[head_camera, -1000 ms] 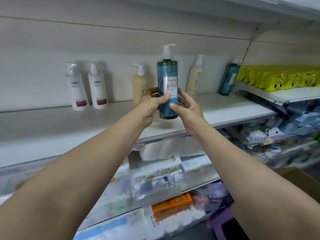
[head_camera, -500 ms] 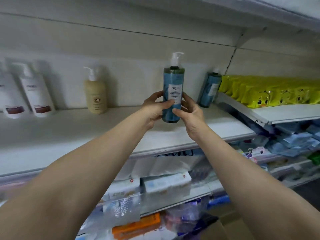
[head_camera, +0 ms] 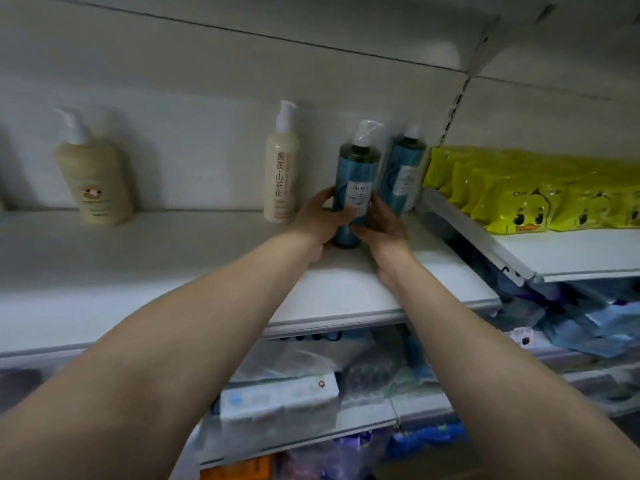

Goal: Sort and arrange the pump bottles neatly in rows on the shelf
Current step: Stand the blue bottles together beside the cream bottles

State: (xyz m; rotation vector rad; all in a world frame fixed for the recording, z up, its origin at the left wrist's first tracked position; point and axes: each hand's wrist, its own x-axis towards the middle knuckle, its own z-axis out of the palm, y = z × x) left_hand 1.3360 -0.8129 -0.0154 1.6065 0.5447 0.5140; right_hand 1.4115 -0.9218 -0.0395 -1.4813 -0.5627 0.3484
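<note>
Blue bottle: tall blue cylindrical plastic pump bottle with dark top band, white pump and white label (head_camera: pixel 355 183), centre of frame, upright, base at or just above the white shelf board (head_camera: pixel 138 271); contact unclear.
Left hand: left hand (head_camera: pixel 320 218) wraps the bottle's left side, fingers curled round it, thumb on the front.
Right hand: right hand (head_camera: pixel 381 225) grips the right side, fingers curled round the lower half.
Neighbour right: second blue pump bottle, same design (head_camera: pixel 403 171), just beside and slightly behind, leaning right.
Neighbour left: slim cream pump bottle with vertical brown characters (head_camera: pixel 280 174), near, upright.
Far left: squat cream pump bottle with round label (head_camera: pixel 93 178), well apart.
Right of frame: yellow duck-print packs (head_camera: pixel 536 188) on the adjoining shelf.
Below: wrapped packs, blurred.
</note>
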